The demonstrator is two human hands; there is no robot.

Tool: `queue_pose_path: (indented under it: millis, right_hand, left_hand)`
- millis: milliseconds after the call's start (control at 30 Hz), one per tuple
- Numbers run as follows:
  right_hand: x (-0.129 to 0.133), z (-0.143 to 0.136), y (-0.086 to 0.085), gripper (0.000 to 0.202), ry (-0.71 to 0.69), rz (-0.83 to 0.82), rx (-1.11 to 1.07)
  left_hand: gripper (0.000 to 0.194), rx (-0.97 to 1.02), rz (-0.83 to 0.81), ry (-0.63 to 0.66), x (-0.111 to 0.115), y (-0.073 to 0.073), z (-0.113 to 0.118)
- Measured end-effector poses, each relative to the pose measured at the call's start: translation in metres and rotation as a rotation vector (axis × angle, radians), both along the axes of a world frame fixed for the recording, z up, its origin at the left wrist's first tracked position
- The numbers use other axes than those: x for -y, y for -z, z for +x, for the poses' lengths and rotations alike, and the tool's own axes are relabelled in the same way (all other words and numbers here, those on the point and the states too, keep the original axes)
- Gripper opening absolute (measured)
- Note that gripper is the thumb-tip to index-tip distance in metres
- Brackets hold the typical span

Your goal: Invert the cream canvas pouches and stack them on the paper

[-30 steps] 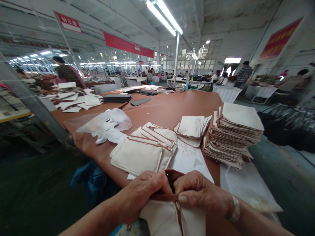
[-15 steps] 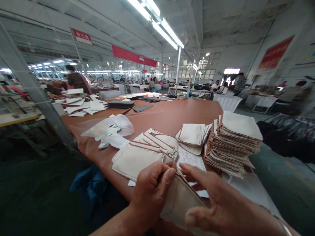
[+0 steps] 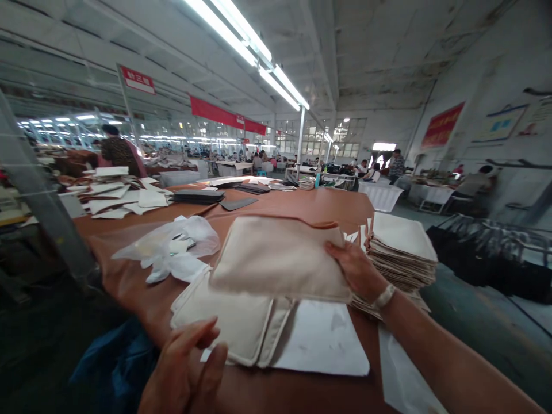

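Observation:
My right hand (image 3: 360, 270) grips the right edge of a cream fabric panel (image 3: 280, 256) with a brown-trimmed top edge, holding it above the table. Beneath it lie more cream panels (image 3: 228, 328), partly covered by the raised one. My left hand (image 3: 190, 362) is at the lower left, empty, its fingers apart, close to the lower edge of those panels. A white paper sheet (image 3: 328, 339) rests on the table under the panels. To the right of my right hand rises a tall stack of cream panels (image 3: 403, 241).
A brown-covered table (image 3: 328, 201) stretches ahead. On it sit a crumpled clear plastic bag (image 3: 190, 241), dark flat pieces (image 3: 198, 195) and a heap of white pieces (image 3: 125, 198). A metal post (image 3: 43, 190) stands at left. Black items (image 3: 487, 253) hang at right. People work farther back.
The panel that was held low in front of me is now raised over the pile in my right hand. My left hand has let go and moved down and left.

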State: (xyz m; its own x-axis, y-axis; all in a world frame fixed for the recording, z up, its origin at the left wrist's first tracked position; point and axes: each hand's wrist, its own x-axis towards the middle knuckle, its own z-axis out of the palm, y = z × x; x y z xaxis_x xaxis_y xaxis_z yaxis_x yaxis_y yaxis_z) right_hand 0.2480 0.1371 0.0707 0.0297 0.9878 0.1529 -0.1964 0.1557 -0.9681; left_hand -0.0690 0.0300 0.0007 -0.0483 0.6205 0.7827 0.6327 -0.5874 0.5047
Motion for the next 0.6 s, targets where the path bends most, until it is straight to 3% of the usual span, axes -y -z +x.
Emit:
queue_pose_path:
  millis: [133, 233, 300, 400, 500, 600]
  right_hand:
    - [-0.079, 0.043, -0.011, 0.030, 0.337, 0.019, -0.138]
    - [-0.110, 0.064, 0.001, 0.031, 0.464, -0.092, -0.163]
    - [-0.111, 0.059, 0.029, 0.031, 0.450, -0.235, -0.134]
    - [-0.092, 0.022, 0.093, 0.029, 0.306, -0.461, -0.041]
    - [-0.061, -0.028, 0.154, 0.023, 0.138, -0.577, 0.066]
    - [-0.035, -0.066, 0.183, 0.017, 0.045, -0.519, 0.138]
  left_hand:
    - [0.032, -0.183, -0.143, -0.013, -0.047, 0.037, -0.006]
    - [0.038, -0.372, -0.227, -0.011, -0.081, 0.079, 0.003]
    - [0.045, -0.468, -0.364, 0.003, -0.094, 0.107, 0.016]
    - [0.058, -0.506, -0.474, 0.007, -0.100, 0.134, 0.038]
    - [0.061, -0.528, -0.543, 0.001, -0.099, 0.139, 0.052]
    - [0.048, -0.522, -0.572, 0.023, -0.103, 0.130, 0.053]
